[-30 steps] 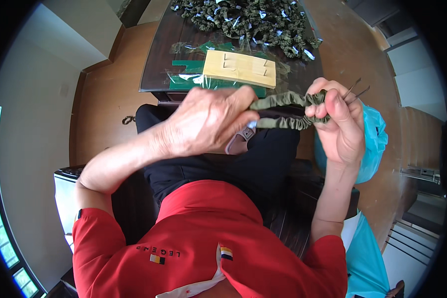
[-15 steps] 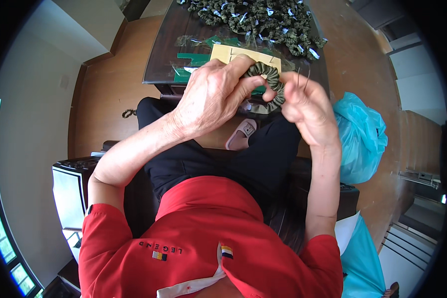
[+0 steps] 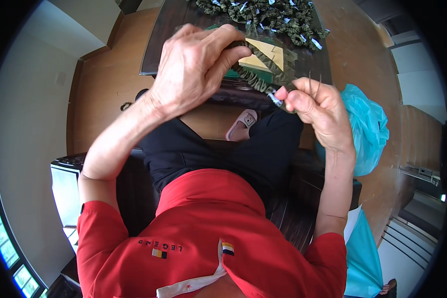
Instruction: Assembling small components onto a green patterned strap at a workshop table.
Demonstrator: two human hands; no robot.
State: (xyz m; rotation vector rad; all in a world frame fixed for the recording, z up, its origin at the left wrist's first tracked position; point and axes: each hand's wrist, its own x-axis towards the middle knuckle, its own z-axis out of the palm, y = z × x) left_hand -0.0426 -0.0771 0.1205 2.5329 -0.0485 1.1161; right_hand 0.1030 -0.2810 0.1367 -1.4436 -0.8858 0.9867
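Note:
A dark green gathered scrunchie is stretched in a long loop between my two hands, over the table's near edge. My left hand pinches its upper left end between thumb and fingers. At the lower right end, my right hand grips the loop beside a small white tag. Two thin metal prongs stick up from between the right hand's fingers; the rest of that tool is hidden. Behind the scrunchie a yellow card lies on the table.
A pile of similar green scrunchies with white tags covers the far part of the dark table. A light-blue plastic bag stands on the floor at the right. One small dark loop lies on the floor at left.
The scrunchie was bunched and curled between my hands; now it is drawn out long. My left hand has moved up and left, my right hand right and slightly down. The white tag now shows.

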